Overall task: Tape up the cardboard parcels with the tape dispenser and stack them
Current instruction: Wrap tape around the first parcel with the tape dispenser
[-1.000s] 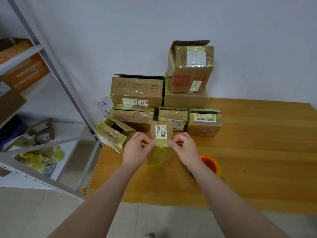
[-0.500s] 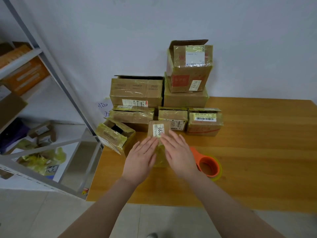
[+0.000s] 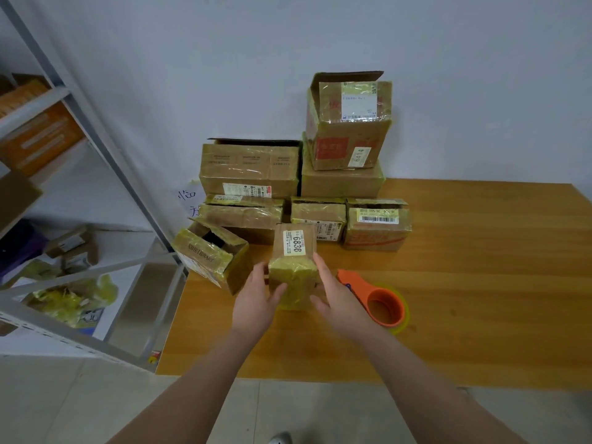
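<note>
Left hand: centre of the frame, fingers straight and flat against the left side of a small parcel, thumb laid on its near face. The fingertips are hidden behind the parcel's edge.
Right hand: mirrors it, fingers straight along the parcel's right side, thumb low by the near corner. Neither hand is curled round anything.
Small parcel: stands on the table between the two palms – brown cardboard, its near face covered in wrinkled, glossy yellowish tape. Its long axis appears to run up the frame, away from the person and toward the stack.
Label: white, on the parcel's upper face, "6838" printed sideways. The smaller print is too fine to read.
Tape dispenser: orange plastic ring with a yellow tape roll, lying just right of the right hand. Its handle end is partly hidden behind that hand.
Open box: left of the hands, tilted, flaps apart, dark inside.
Stacked parcels: taped cardboard boxes against the white wall, above the hands. The topmost box has one flap standing up.
Shelving: grey metal, left edge, cut off – its contents are blurred.
Paper note: on the wall, mostly hidden behind boxes.
</note>
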